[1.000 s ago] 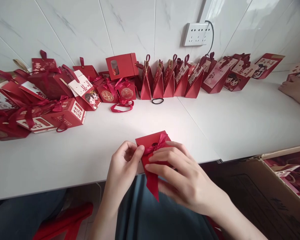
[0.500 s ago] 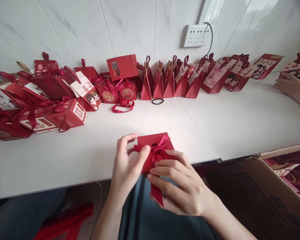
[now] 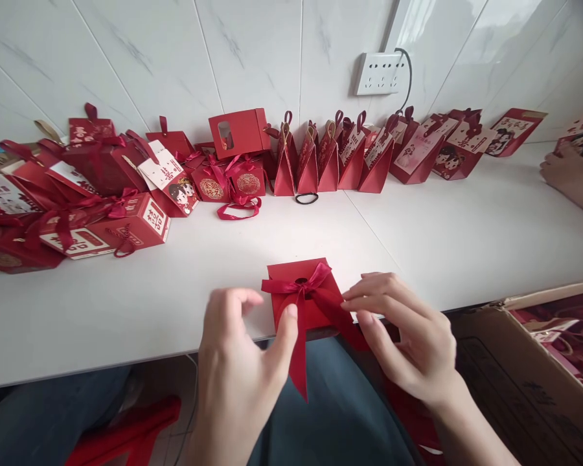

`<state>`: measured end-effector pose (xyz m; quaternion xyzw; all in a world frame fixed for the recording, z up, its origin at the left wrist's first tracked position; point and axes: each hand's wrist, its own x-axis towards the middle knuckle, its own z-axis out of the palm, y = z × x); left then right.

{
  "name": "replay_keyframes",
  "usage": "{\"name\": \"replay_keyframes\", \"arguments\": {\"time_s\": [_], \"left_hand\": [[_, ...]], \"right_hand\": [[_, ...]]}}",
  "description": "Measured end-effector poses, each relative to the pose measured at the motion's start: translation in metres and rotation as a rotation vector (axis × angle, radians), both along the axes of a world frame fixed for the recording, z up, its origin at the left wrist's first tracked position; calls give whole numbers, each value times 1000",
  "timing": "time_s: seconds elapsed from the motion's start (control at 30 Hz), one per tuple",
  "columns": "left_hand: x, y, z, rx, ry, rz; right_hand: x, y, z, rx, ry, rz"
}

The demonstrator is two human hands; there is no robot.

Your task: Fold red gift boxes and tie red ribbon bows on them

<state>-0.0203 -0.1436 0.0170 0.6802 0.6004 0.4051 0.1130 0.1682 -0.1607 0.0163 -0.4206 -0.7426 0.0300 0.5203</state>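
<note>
A small flat red gift box (image 3: 306,294) with a dark red ribbon bow (image 3: 305,292) lies at the near edge of the white table (image 3: 140,310). My left hand (image 3: 240,372) is beside it, thumb tip pressed on the ribbon just under the knot, other fingers curled and lifted. My right hand (image 3: 408,336) pinches the right ribbon loop between thumb and fingers. One ribbon tail (image 3: 298,362) hangs down over the table edge.
Many red gift boxes (image 3: 102,194) and triangular red bags (image 3: 330,158) line the back along the tiled wall. A black hair tie (image 3: 306,198) lies before them. Another person's hand (image 3: 571,178) rests at far right. An open cardboard carton (image 3: 539,375) stands at lower right.
My right hand has moved right off the box front and now pulls the right loop of the bow outward. The left hand dropped lower, thumb staying on the ribbon. The bow has spread wider.
</note>
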Motion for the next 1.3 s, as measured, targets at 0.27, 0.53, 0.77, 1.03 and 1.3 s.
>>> {"name": "replay_keyframes", "arguments": {"time_s": [0.27, 0.53, 0.77, 1.03, 1.3], "left_hand": [[0, -21, 7, -387, -25, -215], [5, -21, 7, -407, -168, -80], [11, -20, 6, -292, -143, 8], [9, -22, 0, -186, -79, -35], [11, -22, -2, -171, -11, 8]], "right_hand": [[0, 40, 8, -167, -183, 159], [-2, 50, 17, -258, -330, 266], [-5, 53, 21, -299, -398, 265], [-7, 57, 22, -324, -418, 274], [-7, 59, 20, -334, -423, 271]]}}
